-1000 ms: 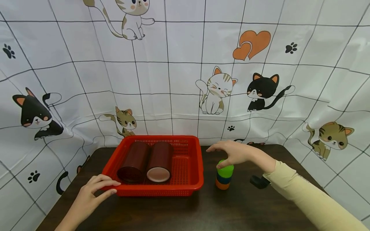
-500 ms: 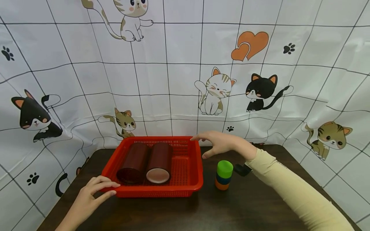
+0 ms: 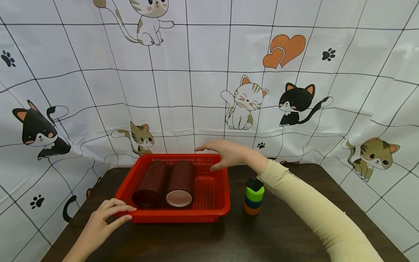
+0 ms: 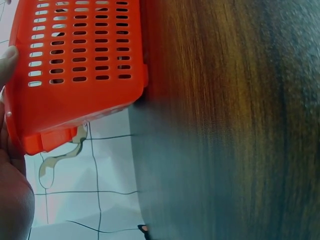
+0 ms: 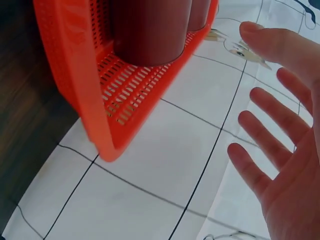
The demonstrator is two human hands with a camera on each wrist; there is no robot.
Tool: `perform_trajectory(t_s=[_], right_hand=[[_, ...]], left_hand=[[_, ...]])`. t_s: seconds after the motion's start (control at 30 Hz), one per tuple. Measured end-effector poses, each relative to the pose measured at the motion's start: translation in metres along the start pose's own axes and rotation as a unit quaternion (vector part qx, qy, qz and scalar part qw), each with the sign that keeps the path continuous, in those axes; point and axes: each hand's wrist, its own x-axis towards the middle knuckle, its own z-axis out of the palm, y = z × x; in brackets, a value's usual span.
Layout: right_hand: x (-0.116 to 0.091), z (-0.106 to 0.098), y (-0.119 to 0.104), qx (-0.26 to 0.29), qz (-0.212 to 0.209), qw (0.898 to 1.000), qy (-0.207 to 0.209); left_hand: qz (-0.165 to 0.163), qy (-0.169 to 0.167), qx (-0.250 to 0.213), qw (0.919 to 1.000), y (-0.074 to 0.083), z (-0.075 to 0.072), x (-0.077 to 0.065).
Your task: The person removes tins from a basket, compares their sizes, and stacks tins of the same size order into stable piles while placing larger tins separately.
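Note:
A red plastic basket (image 3: 211, 216) with slotted walls stands on the dark table. My left hand (image 3: 101, 225) grips its rim at the near left corner; in the left wrist view the thumb lies on one side of the rim and the fingers on the other. Inside the basket, two dark red cylinders lie side by side: the left cylinder (image 3: 152, 182) shows a dark end, the right cylinder (image 3: 181, 178) a pale pink one. Above the basket's far right corner hovers my right hand (image 3: 230, 153), fingers spread and holding nothing. The right wrist view shows it apart from the cylinders.
Right of the basket stands a small stack of green, blue and orange pieces (image 3: 253, 200), under the right forearm. A black wrist device (image 3: 255, 183) partly covers its top. Behind the table (image 3: 278, 233) hangs a white sheet (image 3: 209, 91) with cat prints.
My right hand has moved left, from over the coloured stack to above the basket's far right corner, with its fingers apart throughout. The left hand, basket and cylinders stay put.

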Motion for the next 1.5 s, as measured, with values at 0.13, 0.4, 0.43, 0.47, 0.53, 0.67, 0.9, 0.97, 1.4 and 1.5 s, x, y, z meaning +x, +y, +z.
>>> perform_trajectory(t_s=[0.13, 0.4, 0.43, 0.47, 0.53, 0.67, 0.9, 0.97, 1.4, 1.5], right_hand=[[0.014, 0.003, -0.005, -0.026, -0.012, 1.000, -0.013], [0.043, 0.007, -0.016, -0.090, -0.048, 0.994, -0.038], [0.046, 0.008, -0.018, -0.100, -0.053, 0.993, -0.042], [0.049, 0.010, -0.019, -0.110, -0.056, 0.991, -0.048], [0.054, 0.014, -0.023, -0.126, -0.061, 0.988, -0.062], [0.061, 0.026, -0.031, -0.126, -0.065, 0.986, -0.088], [0.067, 0.044, -0.039, -0.120, -0.085, 0.981, -0.128], [0.069, 0.048, -0.041, -0.121, -0.093, 0.979, -0.133], [0.085, 0.072, -0.038, -0.145, -0.102, 0.968, -0.178], [0.088, 0.074, -0.036, -0.151, -0.102, 0.967, -0.180]], left_hand=[[0.002, 0.001, 0.003, 1.0000, -0.001, 0.000, 0.000], [0.002, 0.003, 0.002, 1.0000, 0.000, 0.000, 0.000], [0.004, 0.003, 0.002, 1.0000, 0.000, 0.000, 0.000], [0.005, 0.004, 0.002, 1.0000, 0.000, 0.000, 0.000], [0.006, 0.005, 0.003, 1.0000, -0.001, 0.001, 0.001], [0.004, 0.007, 0.009, 0.9999, -0.001, 0.001, 0.002], [0.008, 0.006, 0.004, 0.9999, -0.001, 0.001, 0.001], [0.006, 0.007, 0.005, 0.9999, -0.001, 0.001, 0.001], [0.018, 0.014, -0.006, 0.9997, -0.004, 0.001, 0.001], [0.021, 0.016, -0.007, 0.9996, -0.004, 0.001, 0.001]])
